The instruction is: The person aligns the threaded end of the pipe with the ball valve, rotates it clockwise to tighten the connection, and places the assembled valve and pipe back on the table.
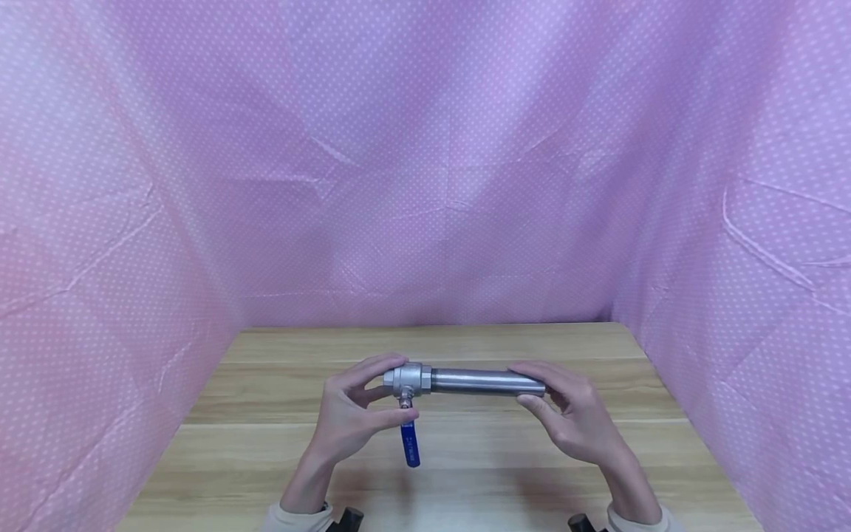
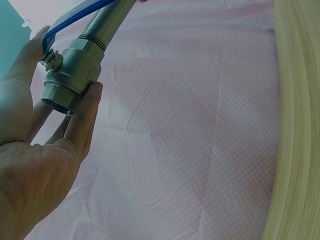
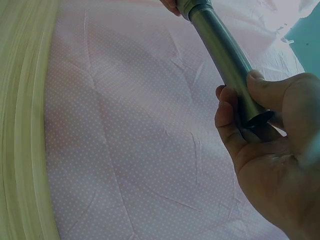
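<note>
A metal ball valve [image 1: 408, 378] with a blue lever handle [image 1: 410, 445] is joined to a smooth steel pipe [image 1: 488, 381], and the two are held level above the table. My left hand [image 1: 349, 414] grips the valve, its thumb against the lever near the stem and its fingers on the body. At the pipe's other end, my right hand [image 1: 581, 414] holds the tube between thumb and fingers. Some thread shows where the pipe [image 2: 111, 22] enters the valve body [image 2: 75, 70] in the left wrist view. The right wrist view shows the pipe's open end [image 3: 257, 119].
Beneath the hands is a wooden table [image 1: 465, 480]. Pink cloth [image 1: 445, 185] with white dots hangs behind it and along both sides. Dark cylindrical pieces [image 1: 351, 517] sit by each wrist at the bottom of the head view.
</note>
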The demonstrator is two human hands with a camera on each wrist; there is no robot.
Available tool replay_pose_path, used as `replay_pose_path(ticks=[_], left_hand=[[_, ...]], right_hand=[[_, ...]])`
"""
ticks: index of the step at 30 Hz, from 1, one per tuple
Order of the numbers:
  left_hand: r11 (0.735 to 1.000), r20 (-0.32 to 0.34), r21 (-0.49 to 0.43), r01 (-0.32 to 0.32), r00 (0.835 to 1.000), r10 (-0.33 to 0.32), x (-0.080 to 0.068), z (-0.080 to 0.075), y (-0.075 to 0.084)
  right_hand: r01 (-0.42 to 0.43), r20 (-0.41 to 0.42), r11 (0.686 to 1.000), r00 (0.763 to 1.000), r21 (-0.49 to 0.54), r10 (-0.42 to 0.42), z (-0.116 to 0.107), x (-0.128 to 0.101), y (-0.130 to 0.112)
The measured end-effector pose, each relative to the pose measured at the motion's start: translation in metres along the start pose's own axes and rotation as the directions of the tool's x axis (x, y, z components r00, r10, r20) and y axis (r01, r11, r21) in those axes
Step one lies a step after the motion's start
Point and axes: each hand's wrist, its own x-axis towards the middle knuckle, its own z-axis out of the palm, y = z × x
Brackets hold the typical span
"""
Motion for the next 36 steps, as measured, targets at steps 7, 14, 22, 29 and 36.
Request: replay_pose_path(ticks=[7,14,22,29,36], left_hand=[[1.000,-0.005,0.000,-0.011,1.000,0.011,0.0005,0.0000,-0.0005],[1.000,-0.007,0.001,-0.014,1.000,0.014,0.0005,0.0010,0.0000],[1.000,-0.014,0.009,-0.013,1.000,0.013,-0.0009,0.0014,0.0006],[1.000,-0.028,-0.003,-0.015,0.999,0.015,0.0000,0.0010,0.0007],[1.000,-0.031,-0.006,-0.019,0.999,0.018,0.0006,0.0002,0.0004]], right_hand=[[-0.066,0.069,0.975,0.996,0.212,0.053,0.0033,0.0007,-0.0037],[-0.025,0.003,0.970,1.000,0.244,0.025,0.0052,0.0005,-0.0010],[-0.013,-0.056,0.980,0.998,0.200,0.025,0.0032,0.0008,0.0011],[-0.048,-0.065,0.990,0.996,0.133,0.057,0.0018,0.0004,0.0017],[-0.052,-0.018,0.973,0.998,0.226,0.058,0.0016,0.0012,-0.0010]])
